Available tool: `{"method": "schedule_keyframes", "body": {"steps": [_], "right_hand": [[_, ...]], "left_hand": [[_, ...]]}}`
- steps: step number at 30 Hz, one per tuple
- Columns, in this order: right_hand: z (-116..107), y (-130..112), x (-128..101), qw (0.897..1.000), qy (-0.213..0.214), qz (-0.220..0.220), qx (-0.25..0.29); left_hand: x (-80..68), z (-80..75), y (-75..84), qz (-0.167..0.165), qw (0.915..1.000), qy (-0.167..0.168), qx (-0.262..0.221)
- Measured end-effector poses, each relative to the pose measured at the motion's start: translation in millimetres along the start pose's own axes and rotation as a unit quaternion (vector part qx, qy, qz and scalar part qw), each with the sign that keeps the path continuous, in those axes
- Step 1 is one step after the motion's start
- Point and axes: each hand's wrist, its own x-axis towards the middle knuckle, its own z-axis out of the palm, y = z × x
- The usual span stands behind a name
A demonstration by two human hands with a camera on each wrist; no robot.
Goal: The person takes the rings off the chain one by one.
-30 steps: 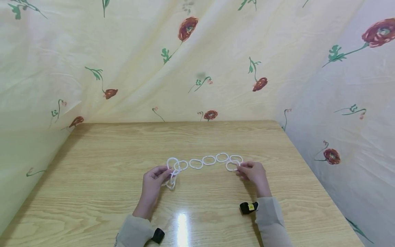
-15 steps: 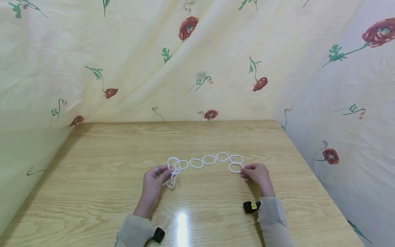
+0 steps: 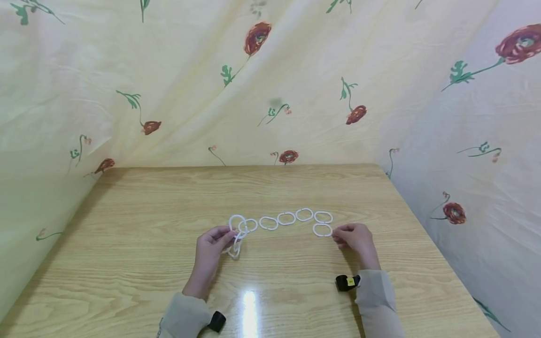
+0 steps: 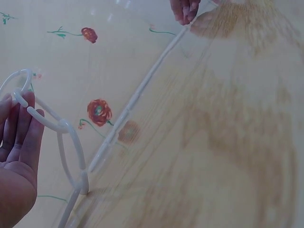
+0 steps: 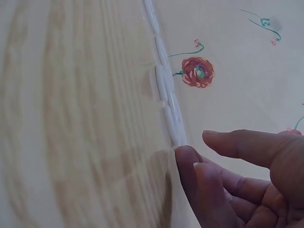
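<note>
In the head view my left hand [image 3: 212,245] pinches a short chain of white plastic oval links [image 3: 237,216] between thumb and fingers. The chain [image 4: 80,147] hangs in interlocked loops in the left wrist view, and a gap shows in one link's rim. My right hand [image 3: 357,239] is beside a loose oval link [image 3: 322,235] lying flat on the table. In the right wrist view that link [image 5: 170,126] is close to the index fingertip [image 5: 187,154], with the thumb [image 5: 223,142] spread apart from it.
Several more loose links [image 3: 286,225] lie in a row across the wooden table [image 3: 169,197], between the two hands. A flower-patterned cloth [image 3: 190,94] rises behind and at both sides of the table. Black wrist cameras [image 3: 346,282] sit at both cuffs.
My right hand has set a loose link flat in front of the row's right-end link, let it go and drawn slightly right. The left hand stays still with the chain.
</note>
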Motion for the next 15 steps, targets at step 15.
{"method": "schedule_keyframes", "body": {"steps": [15], "right_hand": [[0.8, -8.8, -2.8, 0.998, 0.049, -0.036, -0.018]], "left_hand": [[-0.7, 1.0, 1.4, 0.015, 0.9999, -0.001, -0.001]]}}
